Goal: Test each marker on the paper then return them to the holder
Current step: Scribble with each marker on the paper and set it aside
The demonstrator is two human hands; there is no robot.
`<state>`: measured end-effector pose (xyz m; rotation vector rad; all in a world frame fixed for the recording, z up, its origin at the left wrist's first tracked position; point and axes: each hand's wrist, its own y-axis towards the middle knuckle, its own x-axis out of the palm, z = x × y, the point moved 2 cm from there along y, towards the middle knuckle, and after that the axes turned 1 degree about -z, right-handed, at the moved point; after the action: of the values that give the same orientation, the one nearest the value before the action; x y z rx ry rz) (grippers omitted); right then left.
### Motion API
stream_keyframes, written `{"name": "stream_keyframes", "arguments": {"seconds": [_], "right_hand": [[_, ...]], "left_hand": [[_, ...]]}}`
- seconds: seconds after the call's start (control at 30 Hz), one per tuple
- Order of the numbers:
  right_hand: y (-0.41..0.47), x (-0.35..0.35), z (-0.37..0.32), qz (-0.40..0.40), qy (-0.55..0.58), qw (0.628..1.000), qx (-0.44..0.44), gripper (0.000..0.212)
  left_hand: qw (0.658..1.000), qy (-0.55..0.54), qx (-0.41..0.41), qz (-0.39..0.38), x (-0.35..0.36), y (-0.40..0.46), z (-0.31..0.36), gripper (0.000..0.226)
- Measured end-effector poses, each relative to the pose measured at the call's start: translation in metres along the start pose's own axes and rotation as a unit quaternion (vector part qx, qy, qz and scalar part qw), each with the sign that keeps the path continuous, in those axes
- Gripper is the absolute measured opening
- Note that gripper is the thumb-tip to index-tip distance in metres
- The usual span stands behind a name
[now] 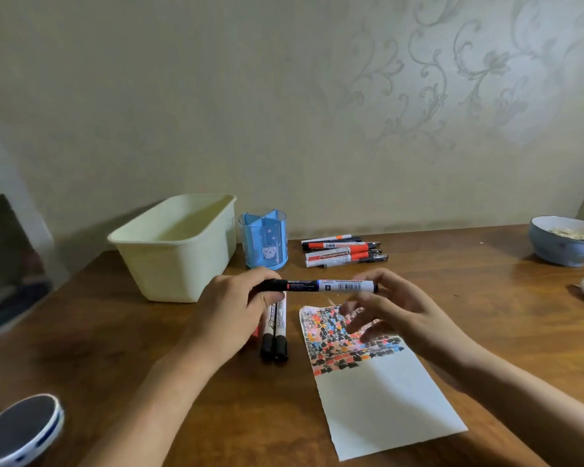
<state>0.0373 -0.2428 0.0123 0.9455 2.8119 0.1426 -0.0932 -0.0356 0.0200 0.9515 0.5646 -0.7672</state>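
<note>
Marker in hand: a marker (pixel 317 285) with a black cap end, dark blue middle and white labelled barrel, held level above the table (pixel 486 298), just past the far edge of the paper (pixel 371 375).
Left hand: the left hand (pixel 231 311) grips the black cap end, fingers curled round it.
Right hand: the right hand (pixel 388 308) meets the white end at its fingertips, other fingers spread loosely over the paper (blurred, so whether it pinches the barrel I cannot tell).
Paper: white sheet below the right hand, its far part packed with black, orange and blue test marks, the near part bare.
Under the left hand: two markers (pixel 274 332) lie side by side, black caps toward the person.
Holder: blue holder (pixel 263 239) beyond the left hand, upright, touching a cream bin (pixel 176 247).
Beyond the right hand: a pile of markers (pixel 343 251) on the table.
Edges: bowl (pixel 565 241) far right; a round dark object (pixel 21 429) near left.
</note>
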Motion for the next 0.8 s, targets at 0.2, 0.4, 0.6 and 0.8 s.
{"name": "stream_keyframes", "arguments": {"seconds": [0.2,0.4,0.6,0.8], "right_hand": [[0.024,0.015,-0.016,0.045,0.014,0.998,-0.030,0.036],[0.054,0.035,-0.027,0.098,0.064,0.992,-0.047,0.022],[0.099,0.070,-0.053,0.079,0.128,0.987,-0.056,0.016],[0.153,0.109,-0.066,0.060,0.053,0.995,-0.067,0.012]], "left_hand": [[0.999,-0.019,-0.032,-0.011,-0.004,0.004,-0.016,0.021],[0.995,-0.058,-0.085,0.007,-0.011,0.006,-0.045,0.060],[0.993,-0.022,-0.116,0.019,-0.009,0.006,-0.066,0.029],[0.991,0.038,-0.079,-0.103,0.009,0.004,-0.073,0.026]]}}
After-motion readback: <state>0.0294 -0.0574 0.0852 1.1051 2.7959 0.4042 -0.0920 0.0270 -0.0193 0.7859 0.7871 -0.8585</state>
